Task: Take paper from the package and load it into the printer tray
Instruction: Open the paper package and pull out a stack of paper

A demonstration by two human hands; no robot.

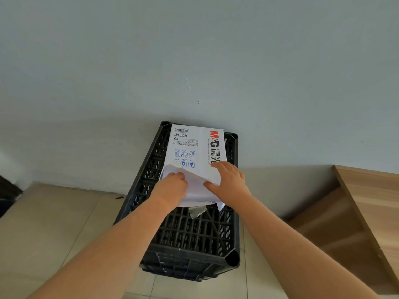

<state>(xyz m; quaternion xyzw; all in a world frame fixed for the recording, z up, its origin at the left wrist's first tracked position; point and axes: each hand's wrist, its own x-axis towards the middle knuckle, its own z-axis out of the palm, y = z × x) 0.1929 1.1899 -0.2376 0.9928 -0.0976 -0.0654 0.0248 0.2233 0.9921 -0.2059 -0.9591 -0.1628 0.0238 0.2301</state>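
Fingers [179,176] of the left hand [170,188] are curled down onto the torn wrapper flap [194,186] at the near end of the paper package [194,152], pressing or pinching it; whether they actually have a grip on sheets underneath cannot be told from here. Over on the right, the right hand [228,180] lies spread across the pack's near right corner, fingers mostly flat and a little apart, thumb tucked against the flap, steadying rather than clutching.

The package rests on top of a black plastic crate [190,238] that stands on the tiled floor [54,223] against a pale wall [194,50]. A wooden panel [367,201] leans in at the far right. No printer or tray is in view.

So the step in hand looks like opening the wrapper to get at the paper, very early in the job. The next move likely calls for peeling the flap clear, sliding the fingers under a modest stack, and drawing it out toward the near side while the other hand holds the pack down.

The pack's long axis runs near to far, its barcode end pointing at the wall, the opened end facing the person. A loose scrap of wrapper [197,211] hangs just off the near edge.
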